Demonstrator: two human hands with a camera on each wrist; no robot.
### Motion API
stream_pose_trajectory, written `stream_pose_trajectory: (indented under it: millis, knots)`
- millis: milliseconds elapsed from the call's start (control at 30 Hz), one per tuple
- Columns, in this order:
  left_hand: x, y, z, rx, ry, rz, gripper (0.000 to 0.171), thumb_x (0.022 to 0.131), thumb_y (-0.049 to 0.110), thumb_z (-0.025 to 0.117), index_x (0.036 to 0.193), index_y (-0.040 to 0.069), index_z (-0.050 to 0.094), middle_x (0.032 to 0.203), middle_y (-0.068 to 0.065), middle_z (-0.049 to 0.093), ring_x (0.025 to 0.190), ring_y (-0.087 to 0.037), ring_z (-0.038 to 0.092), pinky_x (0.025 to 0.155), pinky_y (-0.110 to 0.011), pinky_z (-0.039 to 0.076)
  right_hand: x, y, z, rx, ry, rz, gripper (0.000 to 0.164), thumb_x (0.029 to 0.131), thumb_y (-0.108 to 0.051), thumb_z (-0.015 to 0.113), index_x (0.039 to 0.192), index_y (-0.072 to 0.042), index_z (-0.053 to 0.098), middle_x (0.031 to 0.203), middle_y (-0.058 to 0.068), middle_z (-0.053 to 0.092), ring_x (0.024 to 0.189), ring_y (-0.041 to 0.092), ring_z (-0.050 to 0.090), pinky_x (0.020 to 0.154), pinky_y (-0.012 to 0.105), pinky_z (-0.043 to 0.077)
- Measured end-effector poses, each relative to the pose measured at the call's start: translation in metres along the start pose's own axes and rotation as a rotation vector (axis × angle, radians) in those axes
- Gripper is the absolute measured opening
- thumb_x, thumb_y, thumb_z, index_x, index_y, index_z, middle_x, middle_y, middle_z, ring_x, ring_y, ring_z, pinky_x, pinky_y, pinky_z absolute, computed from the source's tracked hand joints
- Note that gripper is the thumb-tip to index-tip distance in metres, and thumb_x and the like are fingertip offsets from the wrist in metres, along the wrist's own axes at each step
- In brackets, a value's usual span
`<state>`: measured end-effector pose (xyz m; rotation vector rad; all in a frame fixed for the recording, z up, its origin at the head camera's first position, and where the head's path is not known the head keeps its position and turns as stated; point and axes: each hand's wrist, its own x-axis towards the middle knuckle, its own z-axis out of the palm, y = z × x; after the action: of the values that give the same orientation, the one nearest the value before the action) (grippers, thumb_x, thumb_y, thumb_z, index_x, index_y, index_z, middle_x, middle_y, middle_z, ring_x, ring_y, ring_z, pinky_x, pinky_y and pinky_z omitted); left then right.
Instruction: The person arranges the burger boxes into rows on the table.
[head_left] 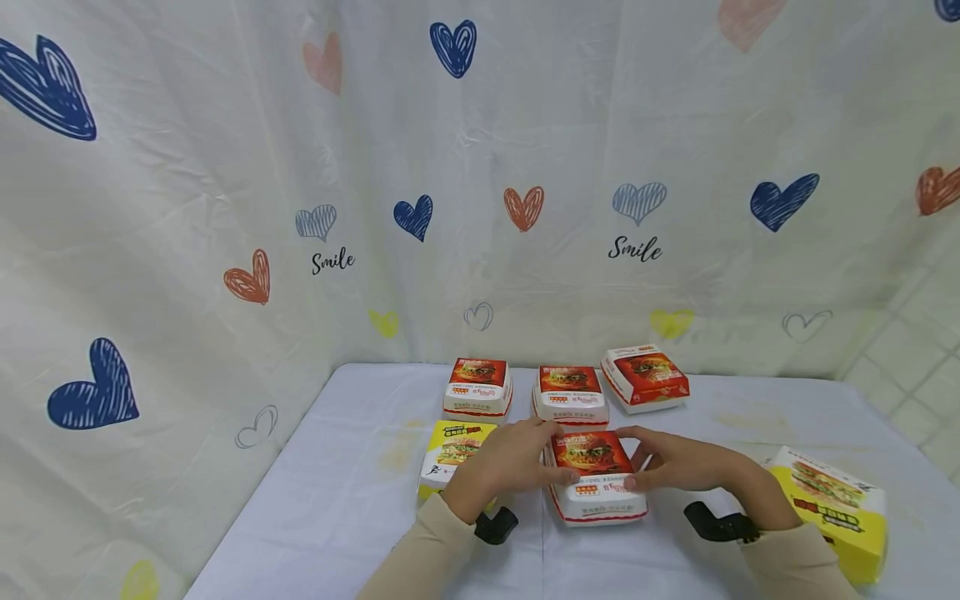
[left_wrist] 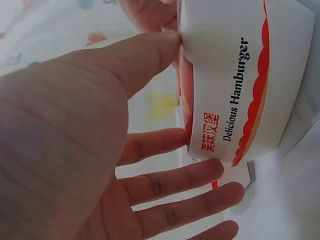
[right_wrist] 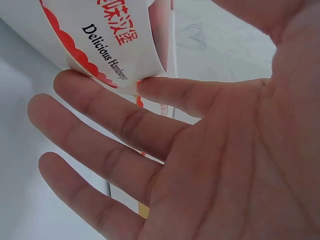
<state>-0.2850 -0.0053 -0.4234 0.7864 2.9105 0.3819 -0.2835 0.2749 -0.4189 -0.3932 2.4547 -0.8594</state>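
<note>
A red and white hamburger box (head_left: 592, 475) with a burger picture on its lid sits at the middle front, between both hands. My left hand (head_left: 517, 458) grips its left side, thumb at the near part of the lid and index finger at the far corner. On the opposite side my right hand (head_left: 686, 462) holds it likewise between thumb and index finger. The other fingers of each hand stretch out straighter. In the left wrist view the hamburger box (left_wrist: 230, 75) shows its printed side wall, as does the hamburger box (right_wrist: 100, 40) in the right wrist view.
Behind stand three similar boxes: a left one (head_left: 477, 390), a middle one (head_left: 570, 396) and an angled right one (head_left: 645, 379). A yellow and white box (head_left: 450, 450) is partly behind my left hand; another yellow box (head_left: 836, 508) lies by my right forearm. A heart-printed curtain (head_left: 555, 283) hangs behind.
</note>
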Motion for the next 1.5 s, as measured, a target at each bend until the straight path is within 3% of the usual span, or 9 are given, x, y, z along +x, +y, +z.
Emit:
stream_pose_trajectory:
  millis: [633,1500]
  knots:
    - [-0.003,-0.006,-0.008,-0.061,-0.044,-0.009,0.077,0.085,0.063,0.073,0.150,0.029,0.051,0.154,0.004,0.052,0.138,-0.017,0.052,0.112,-0.042,0.047,0.006,-0.005,0.008,-0.005,-0.001,0.029,0.093,0.086,-0.044,0.080,0.158,-0.013,0.031,0.112,0.007,0.061,0.100,0.022,0.060,0.086,0.047,0.056]
    - [-0.002,-0.012,-0.013,-0.091,-0.058,-0.019,0.074,0.084,0.056,0.079,0.148,0.028,0.054,0.148,0.006,0.057,0.131,-0.015,0.054,0.109,-0.038,0.049,0.010,-0.009,0.012,-0.037,-0.007,0.021,0.094,0.085,-0.047,0.080,0.156,-0.011,0.030,0.111,0.006,0.061,0.100,0.021,0.059,0.086,0.047,0.056]
